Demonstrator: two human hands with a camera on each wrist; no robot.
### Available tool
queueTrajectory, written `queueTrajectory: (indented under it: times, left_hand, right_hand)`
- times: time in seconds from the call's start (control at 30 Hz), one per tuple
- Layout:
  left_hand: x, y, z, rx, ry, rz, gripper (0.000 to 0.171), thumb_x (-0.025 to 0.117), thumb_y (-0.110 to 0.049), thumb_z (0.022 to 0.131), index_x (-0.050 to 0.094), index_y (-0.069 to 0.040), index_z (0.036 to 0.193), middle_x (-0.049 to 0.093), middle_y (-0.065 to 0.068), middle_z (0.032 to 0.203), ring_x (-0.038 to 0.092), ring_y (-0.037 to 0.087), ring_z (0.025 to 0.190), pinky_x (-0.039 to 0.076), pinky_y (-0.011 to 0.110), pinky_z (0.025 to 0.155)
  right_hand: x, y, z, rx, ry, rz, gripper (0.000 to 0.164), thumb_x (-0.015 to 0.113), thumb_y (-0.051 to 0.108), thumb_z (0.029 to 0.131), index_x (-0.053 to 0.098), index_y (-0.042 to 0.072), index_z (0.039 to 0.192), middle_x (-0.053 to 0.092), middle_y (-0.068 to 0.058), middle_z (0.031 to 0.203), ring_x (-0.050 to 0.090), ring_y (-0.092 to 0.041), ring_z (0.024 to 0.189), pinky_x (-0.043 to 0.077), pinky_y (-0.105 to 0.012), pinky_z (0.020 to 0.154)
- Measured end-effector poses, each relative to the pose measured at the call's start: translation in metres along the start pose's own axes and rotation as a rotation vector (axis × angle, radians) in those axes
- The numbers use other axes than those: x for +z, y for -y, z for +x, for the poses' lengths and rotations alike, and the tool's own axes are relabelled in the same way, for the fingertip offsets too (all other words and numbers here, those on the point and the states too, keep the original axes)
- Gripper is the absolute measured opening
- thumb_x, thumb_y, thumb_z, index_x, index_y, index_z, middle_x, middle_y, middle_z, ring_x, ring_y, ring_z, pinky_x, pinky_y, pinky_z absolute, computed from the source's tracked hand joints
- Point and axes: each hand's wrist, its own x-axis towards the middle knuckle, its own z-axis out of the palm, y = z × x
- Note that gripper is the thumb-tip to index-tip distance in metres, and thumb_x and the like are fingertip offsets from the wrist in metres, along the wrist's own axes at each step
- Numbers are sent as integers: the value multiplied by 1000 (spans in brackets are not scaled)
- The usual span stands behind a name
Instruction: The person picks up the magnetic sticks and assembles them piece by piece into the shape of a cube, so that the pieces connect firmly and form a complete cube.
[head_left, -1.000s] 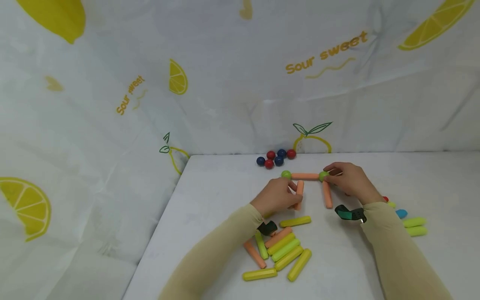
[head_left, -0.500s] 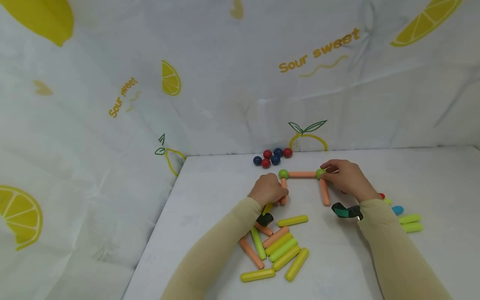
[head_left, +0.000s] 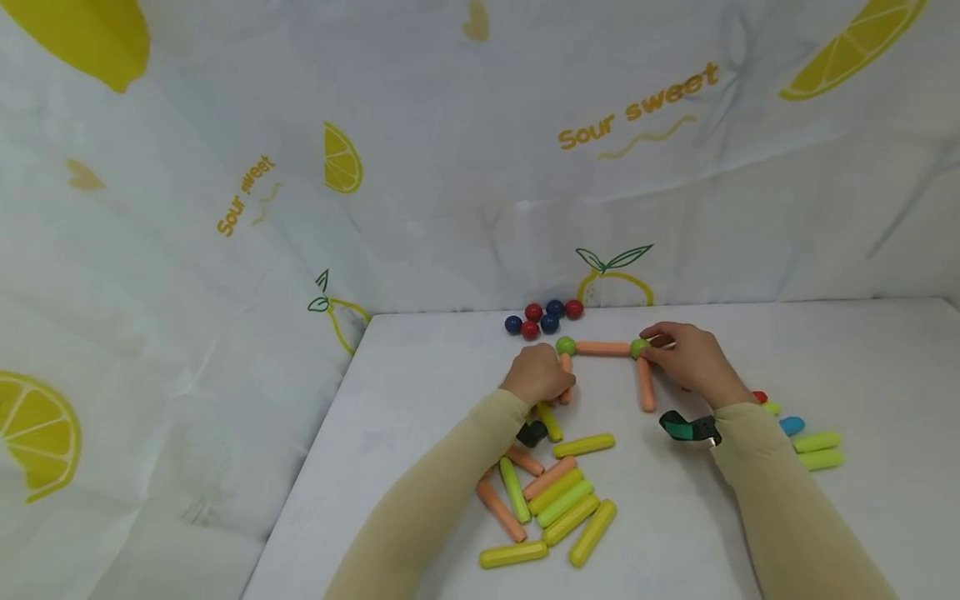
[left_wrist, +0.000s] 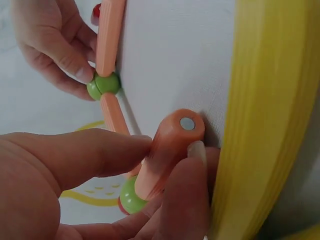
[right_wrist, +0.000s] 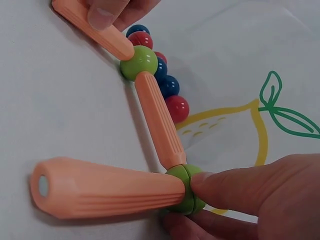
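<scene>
Head view, left hand (head_left: 537, 375): pinches the left orange rod (head_left: 566, 364); rod's far end meets the left green ball (head_left: 566, 346).
Head view, right hand (head_left: 693, 360): thumb and fingers hold the right green ball (head_left: 637, 348); the right orange rod (head_left: 646, 385) runs from it toward the person.
Head view, middle orange rod (head_left: 603, 348): spans both green balls.
Head view, white table (head_left: 420, 375): bears clustered red and blue balls (head_left: 533, 312) near the left green ball; loose yellow, green and orange rods (head_left: 556, 492) beside the left forearm.
Left wrist view, left orange rod: between thumb and finger; silver disc (left_wrist: 187, 123) on its near end.
Right wrist view, right orange rod: far end touches the right green ball, beside the thumb.
</scene>
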Motion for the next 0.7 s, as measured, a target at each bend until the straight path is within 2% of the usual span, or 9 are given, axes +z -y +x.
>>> queueTrajectory:
  times: [0.1,0.17,0.27,0.33,0.4,0.47,0.57,0.63,0.7]
  left_hand:
    - [-10,9,1,31,-42,-15,36,73,-31,102,75,-9,73,61,-1,61,55,13,55,42,24,49]
    - [-22,17,6,54,-119,-27,31,73,-31,103,78,-7,83,66,0,69,59,14,61,45,25,53]
    - [-41,32,22,96,-266,-15,23,72,-25,102,79,-5,113,78,7,99,69,20,82,58,31,70]
    - [-49,43,37,123,-317,30,34,72,-22,101,73,-5,131,75,13,123,72,26,99,61,38,87]
    - [-53,55,53,142,-297,62,48,73,-22,101,64,-8,145,67,17,141,70,32,118,58,44,104]
    - [-52,65,65,156,-244,60,53,75,-23,100,62,-10,150,64,18,148,66,33,130,53,46,114]
    - [-48,77,74,143,-202,24,47,76,-26,98,67,-10,142,71,13,140,66,30,128,53,45,114]
    - [-47,79,69,134,-219,-8,40,77,-26,98,70,-7,133,74,12,132,69,28,119,56,43,109]
    - [-47,74,58,150,-237,-32,37,77,-28,99,70,-7,129,75,11,126,69,26,111,59,41,101]
  right_hand:
    - [-1,1,-2,0,2,6,47,65,31,108,61,2,145,66,-30,139,64,-46,121,59,-36,75]
    - [-4,2,-4,8,7,8,51,64,33,108,59,2,148,66,-30,140,66,-43,118,59,-33,73]
    - [-9,3,-11,29,-3,21,57,63,35,108,53,1,153,63,-31,144,71,-37,105,57,-31,68]
    - [-11,5,-18,47,-21,29,58,63,35,108,51,1,154,63,-31,144,73,-33,94,58,-32,67]
    - [-11,8,-27,62,-31,24,58,63,34,108,51,-1,153,63,-31,142,73,-32,91,60,-36,69]
    - [-7,10,-34,72,-32,1,58,65,35,107,53,-2,151,66,-31,137,72,-34,95,61,-41,74]
    - [-1,14,-41,87,-18,-37,61,67,39,105,55,-4,147,69,-29,130,68,-40,106,60,-47,82]
    - [3,17,-42,100,-11,-49,63,69,40,104,56,-6,145,70,-29,126,67,-41,107,59,-50,84]
    - [6,19,-42,116,-7,-59,63,70,39,103,57,-8,143,71,-29,123,67,-40,104,59,-49,84]
